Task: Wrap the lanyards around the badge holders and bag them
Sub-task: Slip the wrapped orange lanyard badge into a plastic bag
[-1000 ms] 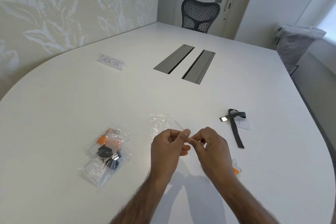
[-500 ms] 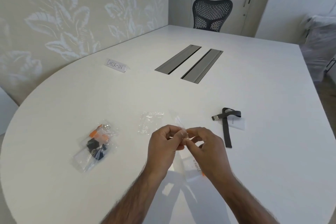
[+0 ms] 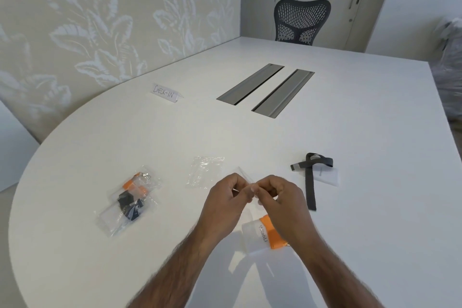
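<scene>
My left hand (image 3: 225, 201) and my right hand (image 3: 280, 204) meet above the table's near middle, both pinching the top edge of a clear plastic bag (image 3: 246, 179). Under my right hand hangs a badge holder wrapped in an orange lanyard (image 3: 261, 235), seemingly inside that bag. To the right on the table, a grey lanyard (image 3: 310, 177) lies loose across its clear badge holder (image 3: 327, 177). An empty clear bag (image 3: 206, 171) lies flat just beyond my hands. On the left lie filled bags (image 3: 130, 199) holding orange and dark lanyards.
A folded "CHECK-IN" paper sign (image 3: 166, 92) stands toward the far left of the white table (image 3: 375, 207). Two grey cable hatches (image 3: 266, 89) are set into the table's middle. A mesh office chair (image 3: 301, 21) stands at the far end.
The camera has tilted, so the scene shifted. My hands stay together on the bag's top edge, and the orange-wrapped badge holder now shows under my right hand.
</scene>
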